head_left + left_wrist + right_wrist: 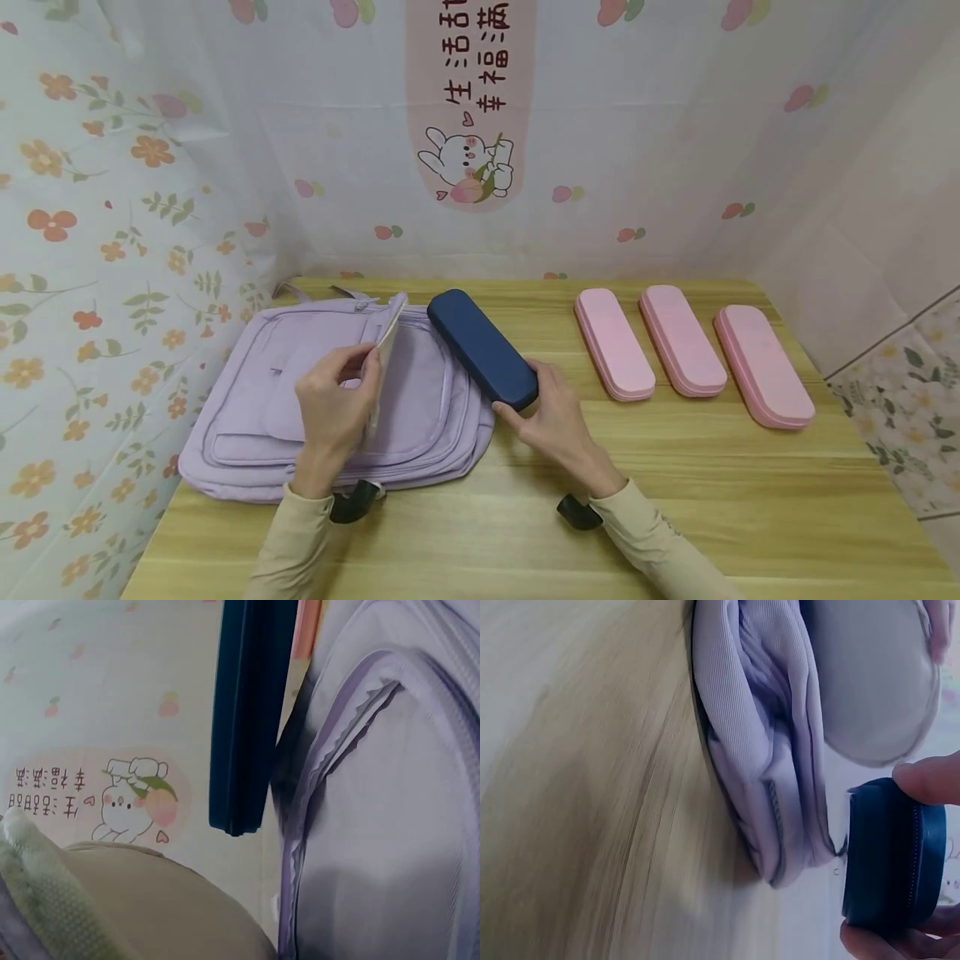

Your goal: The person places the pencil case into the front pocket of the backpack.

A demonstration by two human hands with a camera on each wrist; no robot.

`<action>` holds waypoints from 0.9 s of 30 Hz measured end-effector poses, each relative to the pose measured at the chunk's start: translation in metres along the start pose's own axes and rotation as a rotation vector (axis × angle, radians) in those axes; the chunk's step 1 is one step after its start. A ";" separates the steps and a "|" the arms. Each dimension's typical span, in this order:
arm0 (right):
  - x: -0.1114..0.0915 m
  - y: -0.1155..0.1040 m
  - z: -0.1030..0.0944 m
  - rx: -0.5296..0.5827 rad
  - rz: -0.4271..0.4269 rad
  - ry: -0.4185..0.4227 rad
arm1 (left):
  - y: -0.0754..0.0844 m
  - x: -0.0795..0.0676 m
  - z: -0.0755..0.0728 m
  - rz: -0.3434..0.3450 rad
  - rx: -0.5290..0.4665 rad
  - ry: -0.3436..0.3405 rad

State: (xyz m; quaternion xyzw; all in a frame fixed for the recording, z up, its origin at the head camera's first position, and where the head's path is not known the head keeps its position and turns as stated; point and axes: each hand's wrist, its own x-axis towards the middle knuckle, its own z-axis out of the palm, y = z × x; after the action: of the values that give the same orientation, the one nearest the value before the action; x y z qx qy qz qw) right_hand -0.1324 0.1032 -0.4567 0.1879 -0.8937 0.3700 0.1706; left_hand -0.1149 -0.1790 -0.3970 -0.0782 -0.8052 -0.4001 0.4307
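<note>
A lilac backpack (247,375) lies flat on the wooden table, its front compartment opened. My left hand (337,400) pinches the edge of the lifted front flap (390,329), which stands almost upright. In the left wrist view the opened compartment (382,855) shows its pale lining. My right hand (555,425) grips the near end of a dark blue zippered case (483,346), thumb on one side and fingers on the other. The case is tilted over the backpack's right side, and its zipper line shows in the right wrist view.
Three pink cases, a left one (615,343), a middle one (682,340) and a right one (765,367), lie side by side on the right of the table (480,542). A printed curtain (322,125) hangs behind the table.
</note>
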 end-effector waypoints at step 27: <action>0.018 -0.023 0.024 0.125 -0.124 -0.311 | 0.000 0.009 -0.011 -0.062 -0.060 0.138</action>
State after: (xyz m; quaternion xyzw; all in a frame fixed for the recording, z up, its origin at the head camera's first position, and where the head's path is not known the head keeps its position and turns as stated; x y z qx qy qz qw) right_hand -0.1408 0.0671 -0.4507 0.3080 -0.8712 0.3802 0.0410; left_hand -0.1130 -0.1891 -0.3871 -0.0381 -0.7632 -0.4416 0.4702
